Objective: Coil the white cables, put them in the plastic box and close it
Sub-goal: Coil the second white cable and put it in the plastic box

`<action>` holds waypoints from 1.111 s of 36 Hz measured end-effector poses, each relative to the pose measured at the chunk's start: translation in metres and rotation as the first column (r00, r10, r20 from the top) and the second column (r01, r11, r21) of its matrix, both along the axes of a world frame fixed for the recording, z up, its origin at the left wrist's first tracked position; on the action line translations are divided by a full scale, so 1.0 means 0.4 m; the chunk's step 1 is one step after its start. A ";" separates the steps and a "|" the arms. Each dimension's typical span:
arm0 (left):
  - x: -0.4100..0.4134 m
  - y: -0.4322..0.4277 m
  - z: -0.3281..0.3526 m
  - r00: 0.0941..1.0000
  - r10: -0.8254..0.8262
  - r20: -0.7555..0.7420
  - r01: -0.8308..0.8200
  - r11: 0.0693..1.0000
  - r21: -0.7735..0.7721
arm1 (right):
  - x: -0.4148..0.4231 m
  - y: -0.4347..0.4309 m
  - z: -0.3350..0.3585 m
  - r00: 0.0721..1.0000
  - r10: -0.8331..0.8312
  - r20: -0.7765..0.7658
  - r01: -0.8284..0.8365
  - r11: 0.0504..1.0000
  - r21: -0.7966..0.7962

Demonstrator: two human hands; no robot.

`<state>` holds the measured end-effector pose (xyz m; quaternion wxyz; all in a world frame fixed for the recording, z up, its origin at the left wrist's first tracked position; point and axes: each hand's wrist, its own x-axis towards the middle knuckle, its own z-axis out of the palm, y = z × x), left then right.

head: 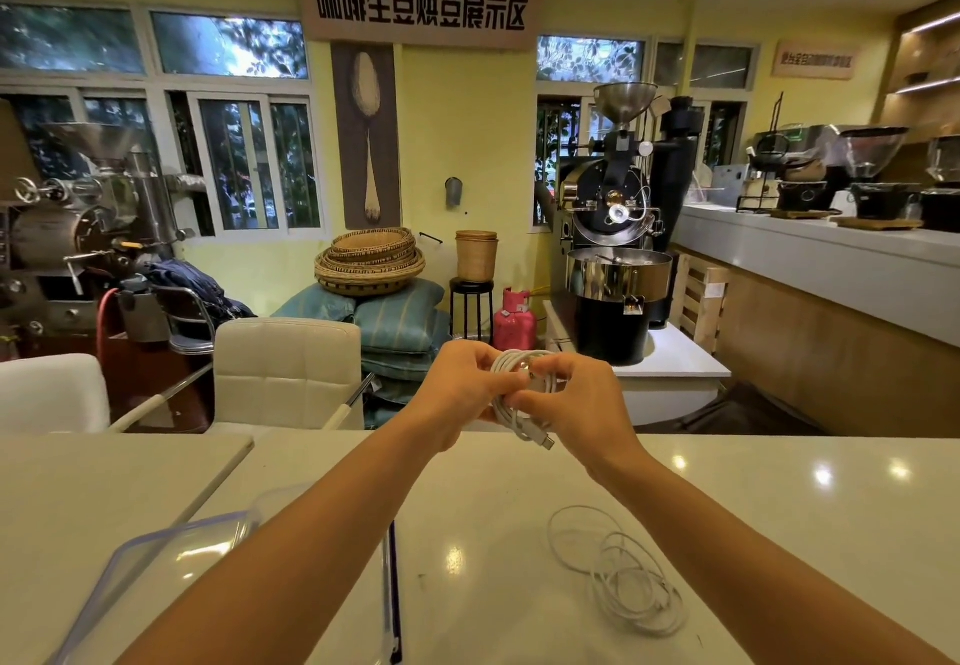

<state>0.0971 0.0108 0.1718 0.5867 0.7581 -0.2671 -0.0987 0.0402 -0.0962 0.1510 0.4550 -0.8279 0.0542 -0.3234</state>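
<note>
Both my hands are raised above the far edge of the white table, holding one coiled white cable [524, 417] between them. My left hand [457, 391] grips the coil from the left and my right hand [576, 396] pinches it from the right; its plug end hangs down below the fingers. A second white cable [618, 573] lies in loose loops on the table at the right. The clear plastic box [387, 586] sits under my left forearm, mostly hidden. Its clear lid [119, 576] with a bluish rim lies at the lower left.
The glossy white table [779, 498] fills the foreground; a seam splits off a second top at the left. White chairs [288, 373] stand behind the far edge. Coffee roasters, baskets, cushions and a pink gas bottle [513, 320] are farther back.
</note>
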 end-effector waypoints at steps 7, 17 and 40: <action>0.005 -0.002 -0.015 0.986 0.072 0.149 -0.078 0.996 0.034 | 0.004 0.008 -0.009 0.998 -0.033 0.052 0.039 0.991 -0.126; 0.020 0.036 -0.008 0.993 -0.117 0.014 0.117 0.993 0.023 | 0.005 -0.002 -0.010 0.993 0.053 -0.102 -0.070 0.982 -0.175; 0.029 0.108 -0.042 0.987 -0.153 0.053 0.135 0.957 0.255 | 0.060 0.088 -0.071 0.996 -0.046 0.075 0.060 0.978 -0.201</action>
